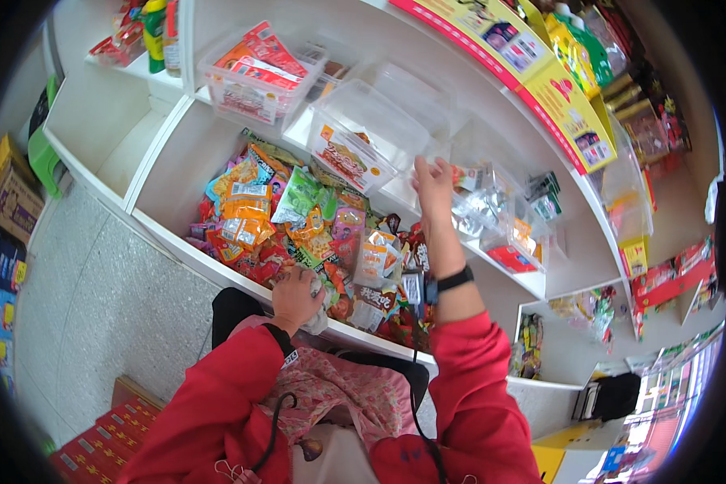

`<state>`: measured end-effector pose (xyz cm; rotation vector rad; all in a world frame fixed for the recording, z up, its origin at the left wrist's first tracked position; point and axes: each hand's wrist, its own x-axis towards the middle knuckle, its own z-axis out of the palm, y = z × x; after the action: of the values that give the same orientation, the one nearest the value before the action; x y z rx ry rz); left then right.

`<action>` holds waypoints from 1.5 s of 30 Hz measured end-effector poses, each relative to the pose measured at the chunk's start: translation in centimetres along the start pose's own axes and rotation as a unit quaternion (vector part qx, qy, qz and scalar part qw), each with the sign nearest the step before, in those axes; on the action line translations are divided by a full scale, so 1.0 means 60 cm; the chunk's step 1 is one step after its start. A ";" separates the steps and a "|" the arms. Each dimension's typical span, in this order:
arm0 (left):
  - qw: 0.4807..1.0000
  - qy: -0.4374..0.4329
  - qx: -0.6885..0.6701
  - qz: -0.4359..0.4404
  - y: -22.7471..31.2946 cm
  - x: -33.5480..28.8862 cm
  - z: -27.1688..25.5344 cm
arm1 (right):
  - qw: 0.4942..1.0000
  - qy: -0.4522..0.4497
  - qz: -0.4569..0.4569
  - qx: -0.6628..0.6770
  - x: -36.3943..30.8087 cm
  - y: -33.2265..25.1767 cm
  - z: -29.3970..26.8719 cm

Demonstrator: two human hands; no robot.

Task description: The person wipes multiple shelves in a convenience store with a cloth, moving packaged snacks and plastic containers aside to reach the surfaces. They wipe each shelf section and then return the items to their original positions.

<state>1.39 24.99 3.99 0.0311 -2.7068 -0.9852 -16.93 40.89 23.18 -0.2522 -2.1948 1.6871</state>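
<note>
My left hand (295,298) rests at the front edge of a white shelf compartment, its fingers closed round a crumpled greyish cloth (318,313). Beside it, many colourful snack packets (246,211) lie heaped in the compartment. A small clear tub (379,256) with orange-and-white packets sits on the heap. My right hand (434,184) reaches over the shelf above, fingers apart, with nothing visible in them. It is between a clear plastic bin (395,121) with a label on its front and another clear bin (482,208) holding silvery packets; whether it touches either I cannot tell.
A clear bin of red packets (258,81) stands at the upper left of the shelf. Yellow-and-red display strips (516,48) run along the higher shelf. Red boxes (109,444) are stacked at the lower left on the grey floor (129,298). A green stool (44,153) stands far left.
</note>
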 end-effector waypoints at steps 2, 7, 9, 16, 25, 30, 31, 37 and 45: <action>1.000 0.009 0.027 0.009 -0.003 -0.001 0.001 | 0.937 0.029 -0.272 -0.216 -0.033 -0.010 -0.004; 1.000 -0.016 0.024 0.001 0.000 -0.005 -0.004 | 0.720 -0.148 -0.546 -0.402 -0.068 -0.036 0.033; 1.000 -0.011 0.018 0.002 0.001 -0.004 -0.006 | 0.650 -0.195 -0.567 -0.467 -0.043 -0.044 0.043; 1.000 -0.008 0.005 0.007 0.001 -0.003 -0.007 | 0.640 -0.196 -0.585 -0.458 -0.010 -0.033 0.035; 1.000 -0.015 0.012 0.001 0.006 -0.003 -0.011 | 0.751 -0.297 -0.561 -0.180 -0.133 -0.025 0.255; 0.999 -0.033 0.009 0.002 0.006 -0.001 -0.008 | 0.814 -0.338 -0.434 -0.186 -0.102 -0.043 0.338; 0.999 -0.004 0.034 0.033 0.006 -0.002 -0.007 | 0.836 -0.337 -0.382 -0.205 -0.098 -0.045 0.336; 0.992 -0.083 0.092 -0.038 0.001 0.008 0.009 | 0.838 -0.337 -0.385 -0.188 -0.202 0.083 0.164; 0.996 -0.037 0.085 -0.002 0.000 0.003 0.009 | 0.889 -0.211 0.031 -0.405 -0.215 0.264 -0.375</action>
<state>1.06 25.30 3.64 0.0320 -2.8531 -0.7691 2.44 60.78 10.77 -0.1662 -3.1585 0.7845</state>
